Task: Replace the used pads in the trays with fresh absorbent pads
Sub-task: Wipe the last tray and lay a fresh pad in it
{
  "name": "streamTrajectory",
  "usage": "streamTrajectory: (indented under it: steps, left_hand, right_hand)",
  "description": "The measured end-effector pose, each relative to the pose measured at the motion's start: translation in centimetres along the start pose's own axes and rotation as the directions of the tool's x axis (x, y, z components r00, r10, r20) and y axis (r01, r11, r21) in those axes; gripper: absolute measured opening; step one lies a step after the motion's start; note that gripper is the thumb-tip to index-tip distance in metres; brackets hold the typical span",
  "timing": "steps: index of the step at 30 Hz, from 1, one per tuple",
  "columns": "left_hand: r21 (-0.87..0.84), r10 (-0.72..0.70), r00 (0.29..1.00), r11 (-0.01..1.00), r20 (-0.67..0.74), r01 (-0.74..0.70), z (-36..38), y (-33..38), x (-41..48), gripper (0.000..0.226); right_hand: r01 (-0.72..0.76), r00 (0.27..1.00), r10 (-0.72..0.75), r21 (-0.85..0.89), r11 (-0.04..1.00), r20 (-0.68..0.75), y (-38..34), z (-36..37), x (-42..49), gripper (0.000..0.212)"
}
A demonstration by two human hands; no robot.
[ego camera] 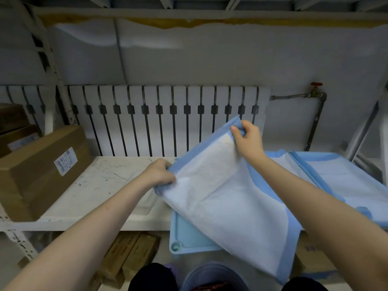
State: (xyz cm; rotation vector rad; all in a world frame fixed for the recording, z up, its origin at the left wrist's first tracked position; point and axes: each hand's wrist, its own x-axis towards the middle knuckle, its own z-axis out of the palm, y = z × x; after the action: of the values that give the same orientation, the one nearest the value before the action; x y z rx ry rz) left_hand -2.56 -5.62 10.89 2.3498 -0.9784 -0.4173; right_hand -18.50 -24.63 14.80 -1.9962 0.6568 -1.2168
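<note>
At shelf's (pixel 100 181) front edge, pinching pad (pixel 220 196) in left hand (pixel 159 173) and right hand (pixel 249 139), seemingly lifting off tray (pixel 189 238); next, clearing rim.

Both hands (pixel 160 173) (pixel 248 139) grip pad (pixel 226 198) above tray (pixel 189 238).

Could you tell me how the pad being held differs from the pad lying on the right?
The held pad is lifted and tilted; the right pad lies spread flat. The left hand and right hand grip the held pad's upper edge; no hand holds the right pad. Both are white with blue borders.
</note>
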Motion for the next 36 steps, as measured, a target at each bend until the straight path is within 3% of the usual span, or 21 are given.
streamTrajectory:
  steps: [2,4,8,10,14,16,18,21,22,24,26,29,32,34,36]
  left_hand:
    - [-0.118,-0.026,0.997,0.993,-0.073,0.017,-0.7,-0.7,0.1,0.014]
    - [-0.37,-0.027,0.99,0.929,-0.142,-0.028,-1.3,-1.1,0.1,0.015]
    - [-0.701,0.011,0.978,0.696,-0.208,-0.156,-1.8,0.2,-1.3,0.01]
    - [-0.825,0.005,0.966,0.518,-0.26,-0.224,-2.1,1.4,-2.0,0.006]
    - [-0.948,-0.117,0.947,0.153,-0.298,-0.279,-4.1,4.3,-2.1,0.02]
    - [-0.952,-0.183,0.935,0.091,-0.303,-0.291,-5.2,5.7,-2.1,0.021]
    - [-0.93,-0.232,0.905,0.181,-0.357,-0.32,-5.6,6.4,-2.0,0.023]
    - [-0.864,-0.217,0.863,0.338,-0.456,-0.372,-6.0,6.9,-1.9,0.029]
    - [-0.855,-0.218,0.86,0.37,-0.461,-0.365,-6.1,7.0,-1.8,0.029]
    - [-0.878,-0.226,0.895,0.389,-0.386,-0.28,-6.0,6.7,-1.5,0.021]
    - [-0.905,-0.162,0.957,0.394,-0.24,-0.16,-5.6,5.8,-1.4,0.009]
    - [-0.815,-0.041,0.975,0.557,-0.217,-0.158,-4.2,4.1,-1.2,0.01]
    - [-0.741,0.019,0.961,0.633,-0.275,-0.224,-2.4,4.3,-1.6,0.015]
    - [-0.704,0.086,0.957,0.659,-0.276,-0.263,-1.2,5.1,-1.9,0.02]
    - [-0.648,0.153,0.948,0.698,-0.28,-0.304,0.0,5.8,-1.9,0.025]
  right_hand:
    - [-0.052,0.994,0.053,0.013,0.999,-0.099,0.2,-1.1,0.1,0.034]
    - [-0.094,0.978,0.097,0.027,0.995,-0.187,0.5,-2.0,-0.1,0.035]
    - [-0.155,0.938,0.162,0.048,0.987,-0.306,0.3,-3.8,-0.3,0.023]
    - [-0.114,0.941,0.119,0.035,0.993,-0.317,-0.4,-4.7,-0.5,0.027]
    - [-0.067,0.978,0.063,-0.011,0.998,-0.199,-3.6,-6.0,0.5,0.029]
    - [-0.11,0.994,0.11,0.038,0.993,0.005,-6.2,-6.5,0.9,0.021]
    - [-0.264,0.95,0.215,0.215,0.94,0.228,-8.2,-6.7,1.2,0.021]
    - [-0.5,0.863,0.361,0.496,0.71,0.353,-9.3,-7.0,2.5,0.017]
    - [-0.549,0.835,0.415,0.486,0.681,0.361,-9.1,-7.1,3.0,0.009]
    - [-0.617,0.778,0.533,0.243,0.748,0.332,-7.9,-7.0,3.3,0.016]
    - [-0.582,0.785,0.582,-0.068,0.81,0.214,-5.3,-6.5,2.5,0.035]
    - [-0.579,0.787,0.616,-0.304,0.757,0.036,0.6,-5.7,0.0,0.038]
    - [-0.387,0.827,0.556,-0.63,0.673,0.086,3.8,-4.6,-2.2,0.038]
    - [-0.224,0.89,0.424,-0.651,0.726,0.167,3.4,-3.3,-2.9,0.039]
    - [-0.034,0.957,0.163,-0.465,0.885,0.24,1.5,-1.4,-3.4,0.035]
